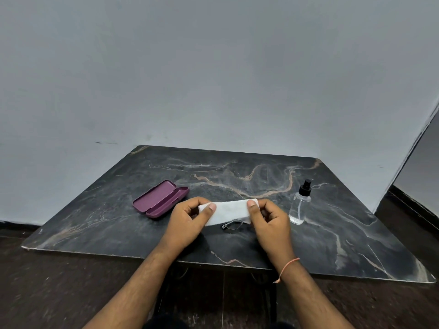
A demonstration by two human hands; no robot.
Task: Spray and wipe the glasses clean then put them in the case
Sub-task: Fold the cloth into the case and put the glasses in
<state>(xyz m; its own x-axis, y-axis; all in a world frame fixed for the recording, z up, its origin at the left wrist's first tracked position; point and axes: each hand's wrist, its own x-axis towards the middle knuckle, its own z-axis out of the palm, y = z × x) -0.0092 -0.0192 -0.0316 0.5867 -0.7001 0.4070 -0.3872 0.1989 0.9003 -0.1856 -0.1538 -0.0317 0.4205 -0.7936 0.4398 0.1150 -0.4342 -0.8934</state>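
Left hand (190, 219) and right hand (268, 219) each pinch the white cloth (229, 211) above the glasses (232, 225).

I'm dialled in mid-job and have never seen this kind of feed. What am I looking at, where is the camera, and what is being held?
There is no machine here: a person works with two bare hands. The single picture comes from a wide-angle camera worn on the person's head, looking forward and down, so both forearms reach in from the bottom edge.

The surface is a dark marbled table against a grey wall. On it, to the left, lies a purple glasses case, open and with nothing in it. To the right stands a clear spray bottle with a black nozzle.

The left hand and right hand each pinch one end of a white cloth, stretched between them. Just under the cloth, thin-framed glasses lie on the table, partly hidden. Neither hand's grip is on them.
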